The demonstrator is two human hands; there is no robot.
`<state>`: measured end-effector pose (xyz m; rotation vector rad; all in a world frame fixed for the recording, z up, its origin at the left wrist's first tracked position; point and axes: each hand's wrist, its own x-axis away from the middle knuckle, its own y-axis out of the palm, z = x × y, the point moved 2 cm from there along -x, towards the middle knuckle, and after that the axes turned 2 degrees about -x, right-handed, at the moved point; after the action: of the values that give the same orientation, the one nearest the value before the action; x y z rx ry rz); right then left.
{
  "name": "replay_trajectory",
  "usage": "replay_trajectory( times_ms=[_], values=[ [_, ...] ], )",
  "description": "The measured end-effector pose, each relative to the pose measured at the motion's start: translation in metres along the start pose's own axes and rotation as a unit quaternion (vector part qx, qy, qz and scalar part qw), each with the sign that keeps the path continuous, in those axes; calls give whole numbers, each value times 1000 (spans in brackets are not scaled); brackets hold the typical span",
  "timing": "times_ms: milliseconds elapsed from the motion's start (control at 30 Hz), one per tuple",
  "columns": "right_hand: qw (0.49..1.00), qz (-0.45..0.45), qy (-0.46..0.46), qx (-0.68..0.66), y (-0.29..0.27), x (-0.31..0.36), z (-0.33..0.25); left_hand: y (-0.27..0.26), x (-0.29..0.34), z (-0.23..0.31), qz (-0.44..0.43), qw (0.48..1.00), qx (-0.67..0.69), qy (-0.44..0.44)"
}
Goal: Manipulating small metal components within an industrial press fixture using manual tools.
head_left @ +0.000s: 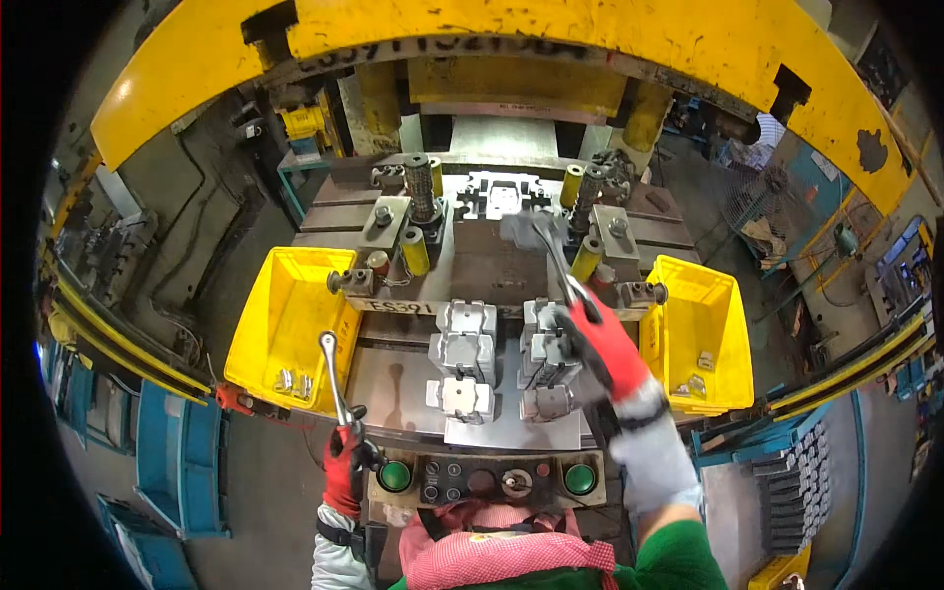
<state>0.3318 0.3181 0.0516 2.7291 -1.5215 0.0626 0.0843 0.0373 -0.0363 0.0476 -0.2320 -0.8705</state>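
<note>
My left hand (pixel 346 460), in a red and black glove, is closed around a long shiny metal tool (pixel 331 372) with a round, ring-like end. It is near the control panel, by the left green button (pixel 394 477). Gloved the same way, my right hand (pixel 602 334) reaches forward, closed on another long metal hand tool (pixel 557 254). At its far end is a motion-blurred grey metal part (pixel 528 230), over the dark plate of the die. A pale stamped part (pixel 504 197) lies farther back in the die. Below my right hand stand stacked metal parts (pixel 549 359), beside another stack (pixel 464 344).
Yellow bins stand left (pixel 280 329) and right (pixel 723 329), each with a few small metal pieces. Upright guide posts (pixel 420 189) flank the die. The yellow press frame (pixel 511 25) arches overhead. A control panel (pixel 482 480) with a second green button (pixel 579 479) lies nearest me.
</note>
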Motion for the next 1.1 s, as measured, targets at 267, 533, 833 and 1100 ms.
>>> replay_trajectory(
  times_ms=[267, 533, 833, 1100],
  values=[
    [985, 64, -33, 159, 4, -193, 54, -7, 17, -27, 34, 999, -35, -11],
    [957, 160, -27, 241, 33, -190, 44, -17, 39, -36, 79, 994, -30, -68],
    [986, 44, -27, 156, -33, -152, 16, -16, 24, -78, 61, 997, 27, -48],
    [925, 364, -89, -67, -109, 128, 23, -65, 82, -175, 269, 953, -87, -113]
  ],
)
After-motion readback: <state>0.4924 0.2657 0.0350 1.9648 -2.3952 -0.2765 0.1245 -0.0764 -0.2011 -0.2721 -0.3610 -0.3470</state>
